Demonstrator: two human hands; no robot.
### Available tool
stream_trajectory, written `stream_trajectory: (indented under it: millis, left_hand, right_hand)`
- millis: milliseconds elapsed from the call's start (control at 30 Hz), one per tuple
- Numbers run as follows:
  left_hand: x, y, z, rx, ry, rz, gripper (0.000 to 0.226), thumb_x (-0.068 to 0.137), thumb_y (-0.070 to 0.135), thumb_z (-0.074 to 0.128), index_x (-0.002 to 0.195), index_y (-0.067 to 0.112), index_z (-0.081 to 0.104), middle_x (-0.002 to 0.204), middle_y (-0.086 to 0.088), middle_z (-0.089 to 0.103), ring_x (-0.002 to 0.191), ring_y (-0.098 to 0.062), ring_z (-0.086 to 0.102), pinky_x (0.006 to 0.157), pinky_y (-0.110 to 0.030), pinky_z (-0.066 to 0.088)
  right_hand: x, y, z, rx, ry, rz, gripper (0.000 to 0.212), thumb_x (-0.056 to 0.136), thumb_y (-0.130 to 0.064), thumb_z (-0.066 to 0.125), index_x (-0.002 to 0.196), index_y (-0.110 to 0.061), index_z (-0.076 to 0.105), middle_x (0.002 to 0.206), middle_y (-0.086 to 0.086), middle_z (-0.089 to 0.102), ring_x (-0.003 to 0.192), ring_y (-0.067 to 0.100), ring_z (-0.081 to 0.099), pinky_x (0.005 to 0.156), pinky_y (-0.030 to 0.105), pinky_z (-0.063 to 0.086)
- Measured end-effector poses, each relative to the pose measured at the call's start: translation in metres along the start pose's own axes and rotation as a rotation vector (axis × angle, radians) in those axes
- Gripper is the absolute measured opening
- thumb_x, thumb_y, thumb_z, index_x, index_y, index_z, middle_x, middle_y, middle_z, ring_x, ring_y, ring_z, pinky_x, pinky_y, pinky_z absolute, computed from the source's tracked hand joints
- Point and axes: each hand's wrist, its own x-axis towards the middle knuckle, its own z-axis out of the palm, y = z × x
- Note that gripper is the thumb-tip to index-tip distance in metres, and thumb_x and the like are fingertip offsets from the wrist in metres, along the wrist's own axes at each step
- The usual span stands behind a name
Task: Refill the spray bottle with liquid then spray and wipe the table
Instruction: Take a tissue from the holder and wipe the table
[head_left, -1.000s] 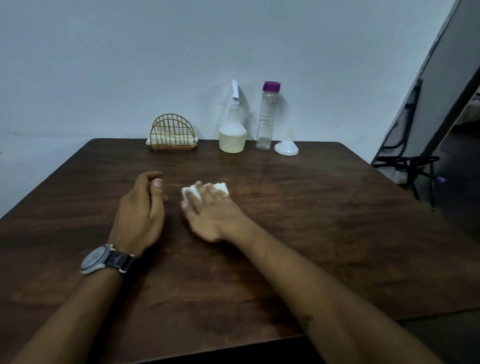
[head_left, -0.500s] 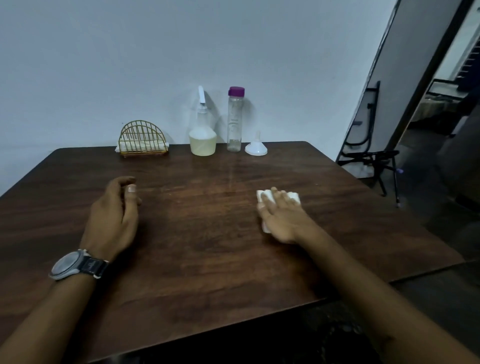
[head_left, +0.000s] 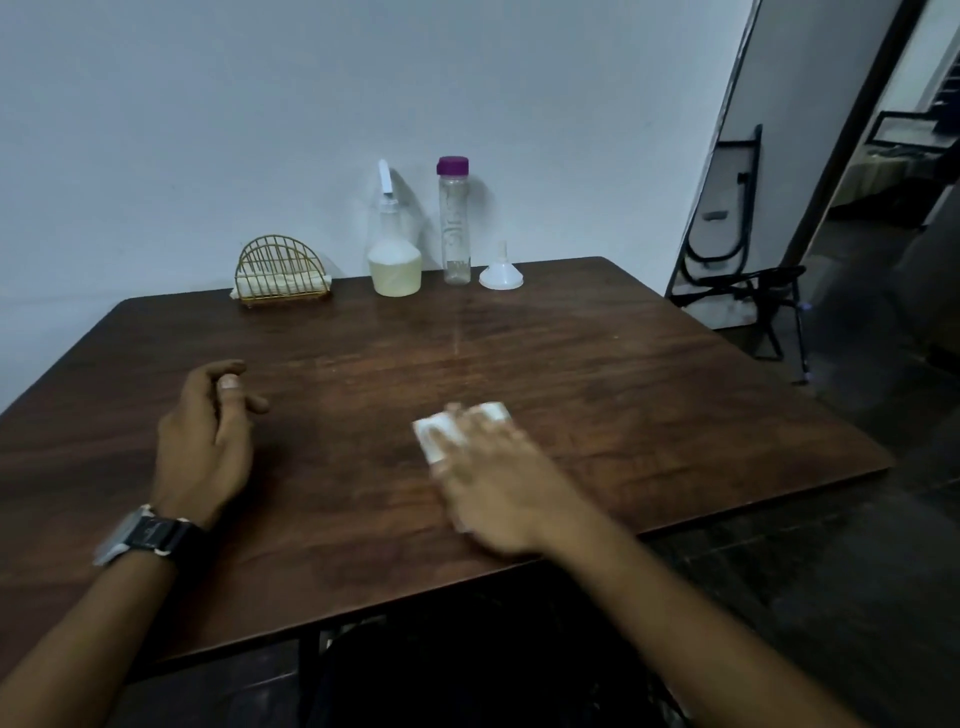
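**White cloth pressed flat on the worktop under the right hand**

A folded white cloth (head_left: 439, 434) lies on the dark brown wooden worktop (head_left: 597, 364), towards its right half. The right hand (head_left: 498, 483) lies palm-down on it, fingers spread flat over the cloth rather than closed around it; the hand is motion-blurred. The left hand (head_left: 208, 441) rests on the worktop well to the left, fingers loosely curled and holding nothing, a dark-strapped wristwatch (head_left: 143, 535) on its wrist.

Along the far edge by the wall stands the clear plastic spray bottle (head_left: 394, 260), holding pale yellowish liquid in its lower part. Just right of it stands a tall clear bottle with a purple cap (head_left: 454, 223), then a small white funnel (head_left: 501, 270) set mouth-down. To the left sits a gold wire napkin holder (head_left: 283, 273) with napkins inside.
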Motion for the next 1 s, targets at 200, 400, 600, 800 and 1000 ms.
stream_trajectory:
  millis: [200, 400, 600, 800, 1000]
  left_hand:
    - [0.000, 0.003, 0.002, -0.048, 0.024, 0.011, 0.028, 0.111, 0.035, 0.035, 0.132, 0.027, 0.052, 0.095, -0.004, 0.074, 0.088, -0.029, 0.069, 0.083, -0.041, 0.051]
    - [0.002, 0.004, 0.003, -0.033, 0.059, 0.024, 0.017, 0.110, 0.039, 0.035, 0.115, 0.048, 0.049, 0.095, -0.002, 0.073, 0.088, -0.032, 0.070, 0.084, -0.047, 0.053]
    - [0.000, 0.006, 0.002, -0.014, 0.039, 0.028, 0.023, 0.111, 0.034, 0.037, 0.131, 0.031, 0.049, 0.093, -0.001, 0.074, 0.088, -0.032, 0.070, 0.084, -0.052, 0.055]
    - [0.001, 0.004, 0.003, -0.002, 0.010, 0.046, 0.026, 0.112, 0.028, 0.039, 0.135, 0.023, 0.050, 0.092, 0.001, 0.072, 0.089, -0.030, 0.069, 0.084, -0.048, 0.053]
    - [0.004, 0.006, 0.007, 0.017, -0.018, 0.075, 0.031, 0.110, 0.017, 0.042, 0.140, 0.012, 0.049, 0.095, -0.003, 0.074, 0.090, -0.024, 0.066, 0.082, -0.036, 0.045]
  right_hand:
    - [-0.054, 0.118, -0.020, 0.106, -0.058, 0.463, 0.059, 0.109, -0.045, 0.010, 0.166, -0.031, 0.003, 0.174, 0.004, -0.009, 0.161, 0.023, -0.010, 0.130, 0.043, -0.005]
    - [-0.027, -0.006, 0.004, 0.099, 0.029, 0.238, 0.075, 0.098, -0.052, -0.003, 0.166, -0.023, 0.011, 0.173, 0.017, 0.003, 0.161, 0.032, -0.001, 0.129, 0.053, -0.004]
    - [-0.019, -0.133, 0.007, 0.349, 0.054, -0.133, 0.059, 0.109, -0.043, 0.024, 0.165, -0.025, 0.020, 0.175, 0.005, 0.000, 0.160, 0.019, -0.009, 0.127, 0.041, -0.015]
    - [-0.011, -0.024, 0.008, 0.037, 0.025, -0.059, 0.080, 0.092, -0.042, -0.002, 0.165, -0.015, 0.018, 0.171, 0.019, 0.014, 0.160, 0.039, 0.008, 0.127, 0.056, 0.002]
    - [0.012, 0.083, -0.015, 0.094, -0.067, 0.402, 0.061, 0.108, -0.045, 0.007, 0.166, -0.027, 0.002, 0.174, 0.007, -0.008, 0.161, 0.026, -0.009, 0.130, 0.046, -0.005]
